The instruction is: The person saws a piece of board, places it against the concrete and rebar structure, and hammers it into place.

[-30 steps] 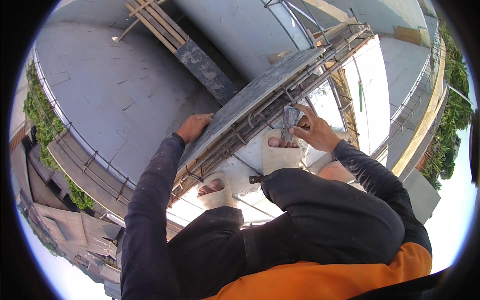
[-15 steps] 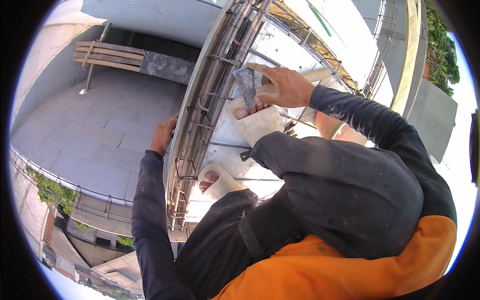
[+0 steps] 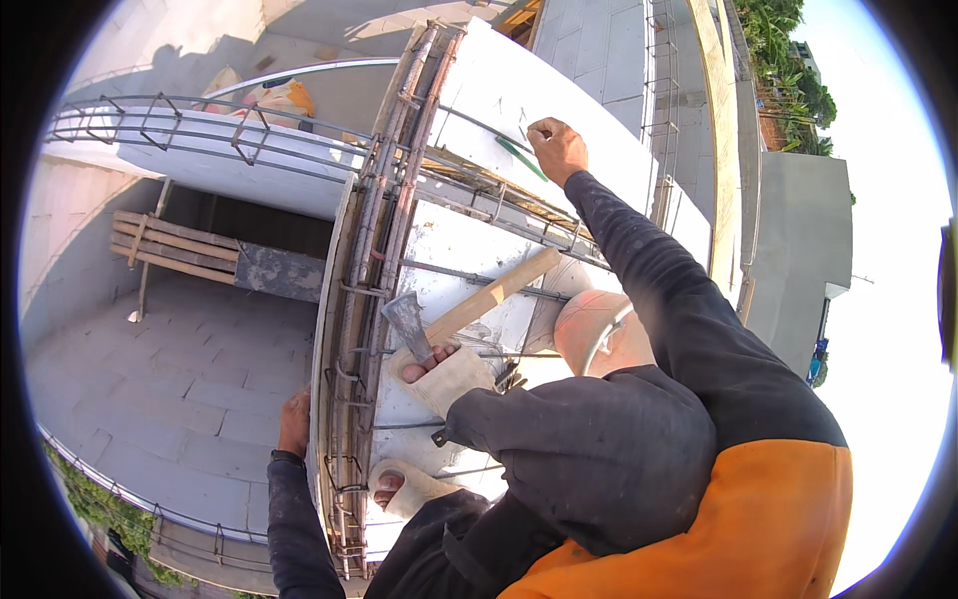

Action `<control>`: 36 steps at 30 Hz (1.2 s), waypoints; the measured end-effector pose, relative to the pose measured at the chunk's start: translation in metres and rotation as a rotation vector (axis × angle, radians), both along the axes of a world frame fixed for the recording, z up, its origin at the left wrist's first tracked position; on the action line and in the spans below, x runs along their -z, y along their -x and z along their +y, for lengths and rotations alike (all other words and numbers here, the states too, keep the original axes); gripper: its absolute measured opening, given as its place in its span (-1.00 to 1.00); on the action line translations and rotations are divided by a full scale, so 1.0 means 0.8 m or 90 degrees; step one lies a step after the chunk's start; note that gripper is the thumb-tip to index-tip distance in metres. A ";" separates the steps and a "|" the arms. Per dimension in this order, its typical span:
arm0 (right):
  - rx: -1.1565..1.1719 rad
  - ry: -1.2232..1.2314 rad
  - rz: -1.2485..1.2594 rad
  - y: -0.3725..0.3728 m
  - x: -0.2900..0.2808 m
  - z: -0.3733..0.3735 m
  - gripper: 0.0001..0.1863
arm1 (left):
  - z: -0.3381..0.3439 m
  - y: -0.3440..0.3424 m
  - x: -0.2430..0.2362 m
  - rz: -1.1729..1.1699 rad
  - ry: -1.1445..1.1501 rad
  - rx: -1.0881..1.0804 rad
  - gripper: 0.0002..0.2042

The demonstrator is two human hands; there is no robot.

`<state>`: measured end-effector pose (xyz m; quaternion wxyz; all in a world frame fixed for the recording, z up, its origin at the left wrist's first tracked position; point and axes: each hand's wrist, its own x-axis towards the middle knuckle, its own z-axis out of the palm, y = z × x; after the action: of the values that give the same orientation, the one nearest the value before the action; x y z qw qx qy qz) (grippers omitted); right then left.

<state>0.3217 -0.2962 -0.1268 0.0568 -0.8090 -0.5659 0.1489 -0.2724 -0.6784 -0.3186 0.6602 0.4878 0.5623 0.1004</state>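
Cannot make out the fingertips of the left grip point(image 3: 293, 424), hidden beside the board point(image 3: 327, 329), nor follow the left sleeve point(image 3: 297, 529) below it past the lower edge. Cannot see inside the curled right grip point(image 3: 559, 150), nor tell contact or gap with the green strip point(image 3: 520, 160) just beside it. Below the right grip, cannot see the whole pinkish bucket point(image 3: 579, 324), partly covered by the right sleeve point(image 3: 689, 309) and trouser leg point(image 3: 589, 439), nor identify the small dark pieces point(image 3: 509, 377) near it.
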 end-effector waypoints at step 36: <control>-0.853 0.903 -0.050 0.688 0.161 -0.246 -0.56 | -0.018 0.001 -0.023 -0.071 0.194 -0.419 -0.67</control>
<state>-0.2287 -0.4933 -0.2557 -0.5581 -0.1709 -0.6891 0.4294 -0.2734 -0.6930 -0.2999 0.6871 0.1703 0.6611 0.2486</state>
